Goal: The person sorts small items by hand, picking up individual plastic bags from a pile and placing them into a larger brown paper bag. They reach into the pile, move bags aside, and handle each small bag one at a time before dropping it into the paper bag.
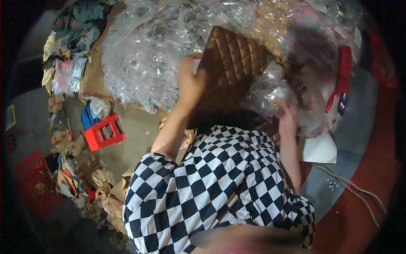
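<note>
Heaped clear bags (144, 55) behind — left hand (189, 80) grips one brown quilted bag (230, 63); right hand's (288, 120) grip unclear

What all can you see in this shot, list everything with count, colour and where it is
quilted panel: one, brown, upper centre, upright
clear plastic bags: a large heap, transparent, across the top
small stool: one, red, left on the floor
paper and packaging scraps: many, mixed colours, along the left edge
perforated sheet: one, white, right of centre
cord: one, white, lower right on the floor
long red tool: one, red, upper right
checkered garment: one, black and white, lower centre
left hand: on the quilted panel's left edge
right hand: at the bags, right of the panel
</note>
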### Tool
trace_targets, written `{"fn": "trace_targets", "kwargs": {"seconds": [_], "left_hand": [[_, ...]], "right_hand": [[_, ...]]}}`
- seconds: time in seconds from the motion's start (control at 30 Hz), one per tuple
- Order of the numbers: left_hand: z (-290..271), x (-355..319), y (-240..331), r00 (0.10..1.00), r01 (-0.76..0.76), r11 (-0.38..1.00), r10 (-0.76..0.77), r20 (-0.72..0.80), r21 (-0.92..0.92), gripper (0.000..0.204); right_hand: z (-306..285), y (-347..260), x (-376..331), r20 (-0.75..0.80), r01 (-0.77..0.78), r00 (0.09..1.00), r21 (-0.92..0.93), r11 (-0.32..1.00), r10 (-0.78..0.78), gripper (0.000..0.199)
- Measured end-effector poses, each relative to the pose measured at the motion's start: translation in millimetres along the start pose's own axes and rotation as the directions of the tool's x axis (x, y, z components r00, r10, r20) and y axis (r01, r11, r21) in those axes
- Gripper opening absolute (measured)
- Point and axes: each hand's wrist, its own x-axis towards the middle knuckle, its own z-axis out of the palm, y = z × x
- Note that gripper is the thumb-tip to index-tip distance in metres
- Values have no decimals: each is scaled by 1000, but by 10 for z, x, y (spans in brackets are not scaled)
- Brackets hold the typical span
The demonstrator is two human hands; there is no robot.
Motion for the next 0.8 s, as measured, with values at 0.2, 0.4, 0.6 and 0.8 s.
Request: {"fn": "trace_targets", "kwargs": {"seconds": [0.2, 0.4, 0.6, 0.8], "left_hand": [[-448, 259, -1006, 941, 302, 808, -339, -20, 506, 23], [-402, 617, -976, 992, -120, 925, 127, 4, 360, 8], [-835, 933, 714, 839, -538, 713, 505, 204, 449, 11], [-693, 743, 1339, 656, -735, 620, 545, 522, 276, 18]], "right_hand": [[-558, 197, 73, -211, 39, 976, -38, 999, -46, 36], [-287, 130, -48, -26, -6, 1000, 112, 994, 9, 41], [-771, 218, 27, -40, 1, 999, -25, 1000, -2, 36], [-1092, 284, 121, -90, 7, 995, -283, 959, -34, 37]]}}
